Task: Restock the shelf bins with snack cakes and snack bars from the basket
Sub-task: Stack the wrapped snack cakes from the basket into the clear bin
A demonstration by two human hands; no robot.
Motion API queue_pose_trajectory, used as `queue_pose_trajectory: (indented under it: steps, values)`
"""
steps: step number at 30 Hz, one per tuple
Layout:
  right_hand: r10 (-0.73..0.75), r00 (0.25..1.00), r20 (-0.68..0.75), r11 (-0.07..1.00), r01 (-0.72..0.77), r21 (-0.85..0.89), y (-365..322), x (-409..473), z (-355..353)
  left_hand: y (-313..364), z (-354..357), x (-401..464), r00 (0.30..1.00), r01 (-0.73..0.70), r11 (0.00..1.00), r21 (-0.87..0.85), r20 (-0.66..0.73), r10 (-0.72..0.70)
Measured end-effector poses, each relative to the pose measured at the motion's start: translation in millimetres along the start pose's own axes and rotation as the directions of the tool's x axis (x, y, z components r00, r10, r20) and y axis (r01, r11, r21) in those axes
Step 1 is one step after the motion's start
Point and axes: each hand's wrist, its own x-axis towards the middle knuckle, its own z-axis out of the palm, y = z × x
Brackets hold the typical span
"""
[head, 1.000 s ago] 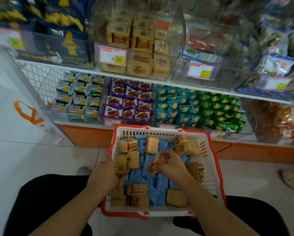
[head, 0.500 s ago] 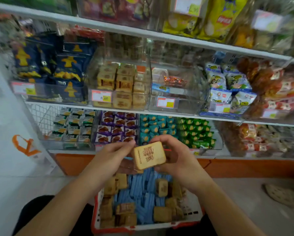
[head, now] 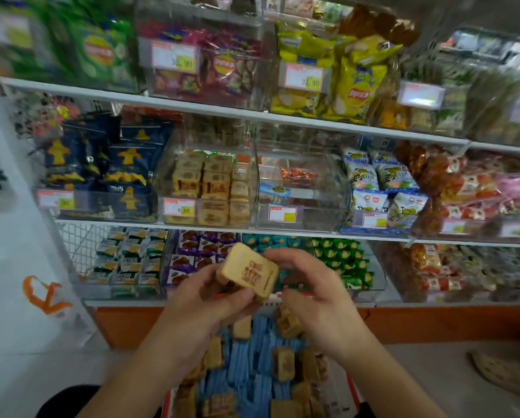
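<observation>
Above the basket (head: 353, 396), one snack cake (head: 248, 273) gripped in left hand (head: 201, 300), right hand (head: 316, 297) loose.

The snack cake (head: 248, 274) in the left hand (head: 198, 303) wears a clear, glossy film wrapper over a matt tan face printed in brown. The snack bars (head: 246, 366) in the basket (head: 353, 396) have smooth blue wrappers with a faint sheen; the basket itself looks like red and white plastic. The shelf bins (head: 301, 193) are clear hard plastic, shiny at their edges, with paper price tags (head: 179, 208) at the front. The shelf boards (head: 252, 114) look smooth, white and matt. At the lower shelf's left end stands a white wire mesh panel (head: 78, 241). The chip bags (head: 355, 86) shine like foil.
</observation>
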Motion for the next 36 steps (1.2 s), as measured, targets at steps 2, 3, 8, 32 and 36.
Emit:
queue_pose_trajectory:
  steps: [2, 3, 8, 32, 36]
  values:
    - [-0.029, 0.995, 0.093, 0.978, 0.048, -0.205, -5.7, 6.8, 3.0, 1.4, 0.9, 2.9, 0.998, -0.015, 1.000, 0.023, -0.059, 0.016]
    - [-0.036, 0.996, 0.082, 0.959, 0.058, -0.278, -7.0, 12.3, 5.9, 1.7, 0.7, 5.1, 0.997, -0.008, 0.999, 0.036, -0.074, 0.011]
    - [-0.016, 1.000, -0.011, 0.938, 0.011, -0.347, -11.0, 52.2, 19.3, 15.2, -14.2, 26.8, 0.997, 0.033, 0.999, -0.043, -0.071, -0.036]
    - [0.109, 0.991, 0.079, 0.824, -0.046, -0.564, 30.1, 348.2, 134.9, 60.7, -113.9, 174.2, 0.910, -0.095, -0.128, 0.987, 0.138, 0.390]
    - [0.189, 0.980, 0.057, 0.833, -0.129, -0.537, 28.3, 354.3, 138.6, 58.1, -113.1, 173.9, 0.891, -0.102, -0.140, 0.985, 0.153, 0.427]
